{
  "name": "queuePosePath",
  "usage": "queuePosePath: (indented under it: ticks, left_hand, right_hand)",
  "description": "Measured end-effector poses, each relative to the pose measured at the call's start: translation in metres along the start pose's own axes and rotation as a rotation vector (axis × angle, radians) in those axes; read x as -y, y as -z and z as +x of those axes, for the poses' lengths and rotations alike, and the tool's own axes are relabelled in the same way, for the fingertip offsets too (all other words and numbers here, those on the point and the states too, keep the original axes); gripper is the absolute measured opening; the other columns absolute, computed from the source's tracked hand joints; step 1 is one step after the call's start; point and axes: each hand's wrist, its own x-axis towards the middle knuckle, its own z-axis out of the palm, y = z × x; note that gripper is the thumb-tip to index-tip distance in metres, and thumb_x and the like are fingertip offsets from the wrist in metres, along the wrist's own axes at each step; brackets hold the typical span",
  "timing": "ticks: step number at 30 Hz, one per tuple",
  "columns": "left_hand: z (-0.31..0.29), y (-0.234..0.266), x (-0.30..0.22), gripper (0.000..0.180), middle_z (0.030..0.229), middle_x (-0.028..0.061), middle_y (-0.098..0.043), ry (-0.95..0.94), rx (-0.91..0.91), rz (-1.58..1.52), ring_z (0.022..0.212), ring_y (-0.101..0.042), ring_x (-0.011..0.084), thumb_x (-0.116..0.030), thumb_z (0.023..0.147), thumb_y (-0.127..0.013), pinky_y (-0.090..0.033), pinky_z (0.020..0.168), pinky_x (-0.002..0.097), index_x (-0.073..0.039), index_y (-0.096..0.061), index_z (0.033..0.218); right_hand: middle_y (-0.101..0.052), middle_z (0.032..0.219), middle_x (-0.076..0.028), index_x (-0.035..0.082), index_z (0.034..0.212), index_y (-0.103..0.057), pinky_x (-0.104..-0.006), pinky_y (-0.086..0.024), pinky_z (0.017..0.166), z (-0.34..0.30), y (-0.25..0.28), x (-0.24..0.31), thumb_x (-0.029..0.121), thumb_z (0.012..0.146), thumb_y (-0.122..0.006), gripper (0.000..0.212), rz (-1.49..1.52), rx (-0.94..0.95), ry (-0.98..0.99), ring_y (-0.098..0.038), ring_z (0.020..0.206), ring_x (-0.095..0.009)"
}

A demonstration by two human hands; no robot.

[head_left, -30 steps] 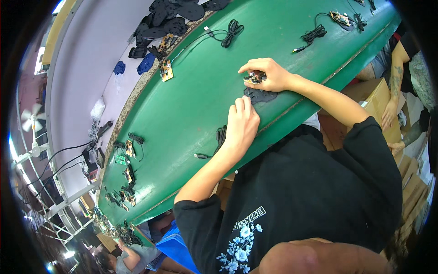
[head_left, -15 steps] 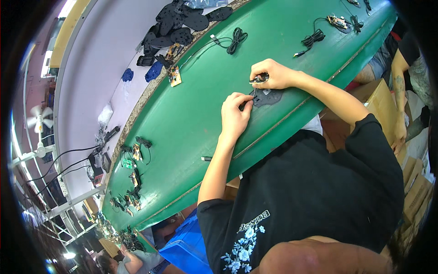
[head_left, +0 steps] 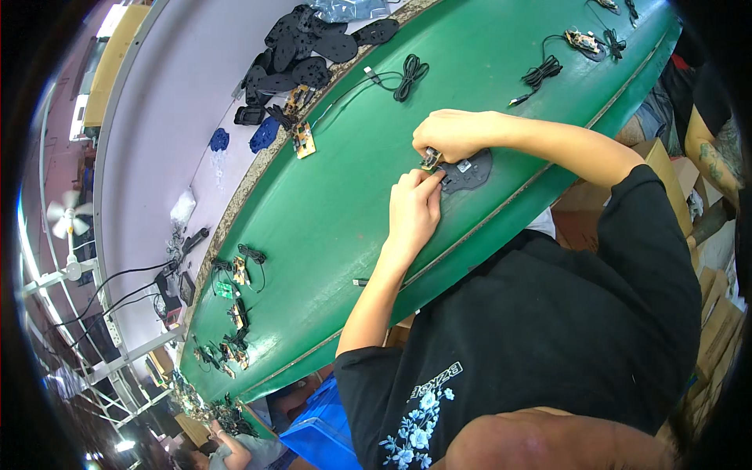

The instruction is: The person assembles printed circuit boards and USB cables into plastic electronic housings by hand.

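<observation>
Both hands busy on the green belt (head_left: 337,196): right hand (head_left: 453,135) pinching a small circuit board (head_left: 430,160) over a black plastic shell (head_left: 468,171), left hand (head_left: 413,211) fingertips pressing beside it, coiled cable (head_left: 410,76) lying nearby.

Green table (head_left: 329,211) runs from 7 o'clock up to 1 o'clock. Both hands meet near the middle, approx 1 o'clock from centre. Right hand (head_left: 454,133) pinches a small board (head_left: 430,160) w/ its fingertips. Left hand (head_left: 413,211) sits just below it at 7 o'clock, fingers touching the flat black part (head_left: 468,172). Coiled black cable (head_left: 409,76) lies at 11 o'clock from the hands, another black cable (head_left: 539,76) at 1 o'clock. Pile of black parts (head_left: 301,55) further up at 11 o'clock. More little boards (head_left: 231,305) down at 8 o'clock
</observation>
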Motion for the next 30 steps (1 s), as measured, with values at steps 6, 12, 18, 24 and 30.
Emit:
queuePosePath:
  ticks: [6, 12, 18, 24, 30]
  left_hand:
    - [0.013, 0.01, 0.006, 0.029, 0.094, 0.0142, -0.063, 0.079, 0.111, -0.147, 0.085, -0.061, 0.0306, -0.005, 0.087, -0.068, -0.05, 0.078, 0.0397, -0.002, -0.071, 0.116]
    - [0.021, 0.014, 0.013, 0.031, 0.086, 0.0108, -0.059, 0.124, 0.226, -0.18, 0.077, -0.058, 0.0246, -0.004, 0.085, -0.071, -0.049, 0.074, 0.0362, -0.001, -0.07, 0.116]
    - [0.032, 0.022, 0.011, 0.034, 0.08, 0.0036, -0.054, 0.196, 0.255, -0.293, 0.071, -0.051, 0.0153, -0.003, 0.082, -0.075, -0.046, 0.07, 0.0295, -0.001, -0.07, 0.116]
    - [0.042, 0.024, 0.01, 0.036, 0.079, -0.0001, -0.054, 0.252, 0.31, -0.345, 0.071, -0.048, 0.011, -0.001, 0.081, -0.077, -0.045, 0.069, 0.0274, -0.003, -0.072, 0.117]
    - [0.044, 0.022, 0.009, 0.034, 0.078, -0.0018, -0.054, 0.291, 0.318, -0.372, 0.07, -0.047, 0.0091, -0.001, 0.081, -0.076, -0.045, 0.067, 0.0263, -0.003, -0.073, 0.115]
  right_hand:
    - [-0.068, 0.09, -0.013, 0.002, 0.095, -0.065, -0.0424, -0.051, 0.074, -0.002, 0.011, 0.002, 0.009, 0.072, -0.075, 0.026, 0.052, 0.002, -0.014, -0.066, 0.086, -0.035]
    - [-0.063, 0.091, -0.01, 0.002, 0.107, -0.056, -0.0379, -0.047, 0.08, -0.032, 0.018, -0.015, 0.019, 0.078, -0.078, 0.04, 0.602, 0.05, 0.024, -0.057, 0.086, -0.022]
    - [-0.066, 0.103, -0.009, 0.001, 0.107, -0.062, -0.0361, -0.049, 0.088, -0.059, 0.004, -0.014, 0.019, 0.09, -0.071, 0.026, 0.67, -0.142, 0.045, -0.061, 0.098, -0.02]
    - [-0.066, 0.114, -0.012, 0.005, 0.111, -0.07, -0.0414, -0.052, 0.09, -0.079, -0.011, -0.005, 0.019, 0.091, -0.072, 0.024, 0.564, -0.33, 0.143, -0.063, 0.107, -0.029]
    - [-0.068, 0.117, -0.011, 0.007, 0.107, -0.073, -0.0427, -0.049, 0.095, -0.083, -0.03, -0.011, 0.015, 0.081, -0.078, 0.027, 0.192, -0.478, 0.308, -0.063, 0.108, -0.031]
